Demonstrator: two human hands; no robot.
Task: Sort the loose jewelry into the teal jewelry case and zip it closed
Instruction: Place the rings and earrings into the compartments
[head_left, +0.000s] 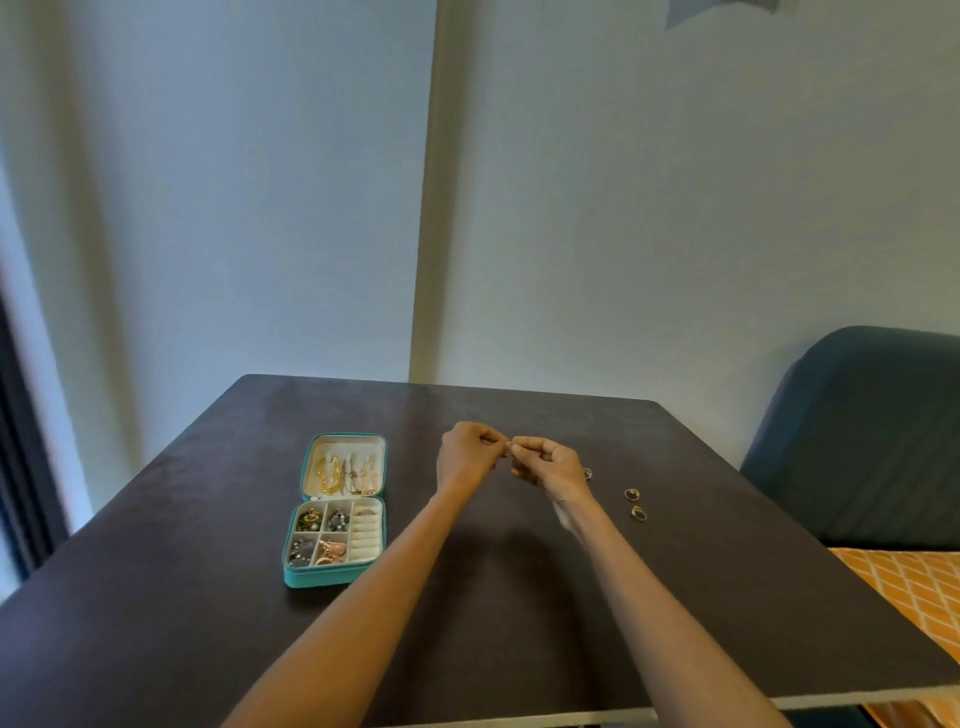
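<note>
Item: small jewelry piece (509, 447), frame centre, pinched between my left hand (467, 457) and right hand (550, 465), both grips closed to inspect it. Teal jewelry case (337, 574) open lower left; rings (632, 494) wait right on bench (208, 597).

Piece pinched between hands (509, 449) too small (perhaps a ring), forearms cut off below

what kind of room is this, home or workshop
Most likely a home living or dining corner: a dark table against plain walls, a blue upholstered sofa with an orange patterned cushion beside it, and a personal teal jewelry case lying open.
</note>
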